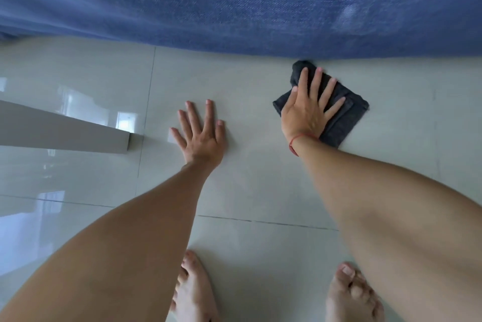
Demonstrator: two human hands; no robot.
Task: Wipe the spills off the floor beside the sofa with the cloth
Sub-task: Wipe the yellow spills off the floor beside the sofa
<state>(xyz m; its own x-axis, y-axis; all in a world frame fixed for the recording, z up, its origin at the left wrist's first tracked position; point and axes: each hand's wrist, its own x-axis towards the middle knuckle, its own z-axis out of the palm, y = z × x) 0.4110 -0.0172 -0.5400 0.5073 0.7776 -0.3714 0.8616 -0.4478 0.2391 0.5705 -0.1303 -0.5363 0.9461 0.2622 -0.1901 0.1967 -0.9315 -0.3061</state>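
A dark grey folded cloth [347, 115] lies on the pale glossy tiled floor [260, 178], its far corner touching the foot of the blue fabric sofa [247, 3]. My right hand [307, 107] presses flat on the cloth with fingers spread; a red string circles its wrist. My left hand [200, 134] rests flat on the bare tile to the left of the cloth, fingers apart, holding nothing. I cannot make out any spill on the shiny tiles.
A grey-white furniture edge [65, 128] juts in from the left. My two bare feet [193, 293] stand on the tiles at the bottom, below my arms. The sofa spans the whole top of the view.
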